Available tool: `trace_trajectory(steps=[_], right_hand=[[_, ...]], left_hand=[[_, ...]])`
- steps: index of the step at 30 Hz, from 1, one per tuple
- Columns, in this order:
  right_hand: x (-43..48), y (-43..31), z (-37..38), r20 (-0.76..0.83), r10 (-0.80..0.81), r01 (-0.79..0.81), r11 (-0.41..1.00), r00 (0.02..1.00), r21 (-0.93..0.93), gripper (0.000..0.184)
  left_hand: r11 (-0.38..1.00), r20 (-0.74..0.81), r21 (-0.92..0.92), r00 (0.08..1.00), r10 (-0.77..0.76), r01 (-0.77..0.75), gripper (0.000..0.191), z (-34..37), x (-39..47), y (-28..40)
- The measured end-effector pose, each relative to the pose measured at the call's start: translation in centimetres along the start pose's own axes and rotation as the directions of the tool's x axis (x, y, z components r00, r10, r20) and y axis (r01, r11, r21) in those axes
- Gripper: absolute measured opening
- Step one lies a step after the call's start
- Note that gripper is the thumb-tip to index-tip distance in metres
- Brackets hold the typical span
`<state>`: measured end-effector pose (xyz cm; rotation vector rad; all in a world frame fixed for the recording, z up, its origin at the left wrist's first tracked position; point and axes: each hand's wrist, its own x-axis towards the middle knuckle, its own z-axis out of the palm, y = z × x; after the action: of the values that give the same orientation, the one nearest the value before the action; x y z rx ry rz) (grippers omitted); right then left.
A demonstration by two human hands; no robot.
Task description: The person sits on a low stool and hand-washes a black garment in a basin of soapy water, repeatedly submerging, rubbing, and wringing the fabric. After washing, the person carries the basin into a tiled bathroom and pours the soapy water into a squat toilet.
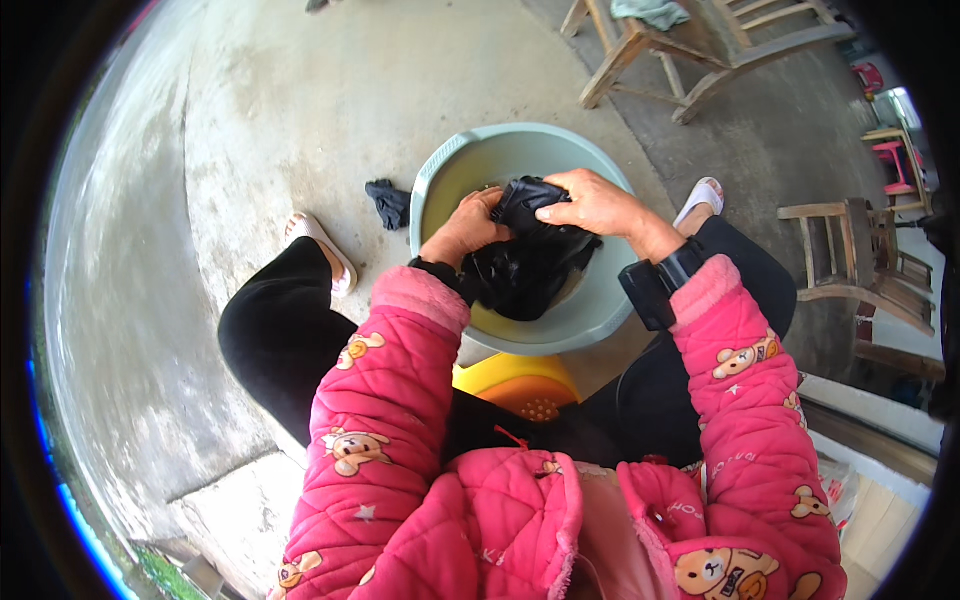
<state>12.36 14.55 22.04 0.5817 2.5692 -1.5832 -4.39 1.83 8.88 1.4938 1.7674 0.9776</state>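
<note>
A wet black garment (525, 262) is bunched up in a pale blue-green plastic basin (592, 330) that stands on the floor between my feet. Yellowish water shows around the cloth. My left hand (469, 225) grips the upper left of the garment, its fingertips partly hidden by the folds. On the upper right, my right hand (592, 206) pinches the cloth between thumb and fingers. Both hands are over the basin, a short way apart, with the gathered fabric between them. The lower part of the garment hangs down into the basin.
A small dark cloth (388, 204) lies on the concrete floor beside the basin's left rim. A yellow and orange plastic stool (517, 375) shows between my legs. Wooden chairs stand at the upper right (682, 45) and right (847, 255); a pale cloth (651, 11) rests on the upper one.
</note>
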Motion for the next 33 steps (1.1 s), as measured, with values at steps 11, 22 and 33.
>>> trace_trajectory(steps=[11, 22, 33], right_hand=[[-7.4, -7.5, -6.4, -0.510, -0.311, 0.356, 0.935, 0.802, -0.012, 0.030], [-1.7, 7.7, 2.1, -0.293, -0.009, -0.031, 0.991, 0.956, -0.130, 0.060], [-1.7, 9.6, 0.3, -0.558, 0.108, 0.030, 0.972, 0.823, 0.232, 0.020]], left_hand=[[0.985, -0.150, -0.158, 0.984, -0.097, 0.073, 0.022, -6.3, -0.7, 11.9], [0.899, 0.026, 0.399, 0.983, 0.183, -0.178, 0.025, -2.1, 1.0, 12.1], [0.965, 0.198, 0.261, 0.980, -0.019, -0.034, 0.045, -3.2, 2.4, 8.6]])
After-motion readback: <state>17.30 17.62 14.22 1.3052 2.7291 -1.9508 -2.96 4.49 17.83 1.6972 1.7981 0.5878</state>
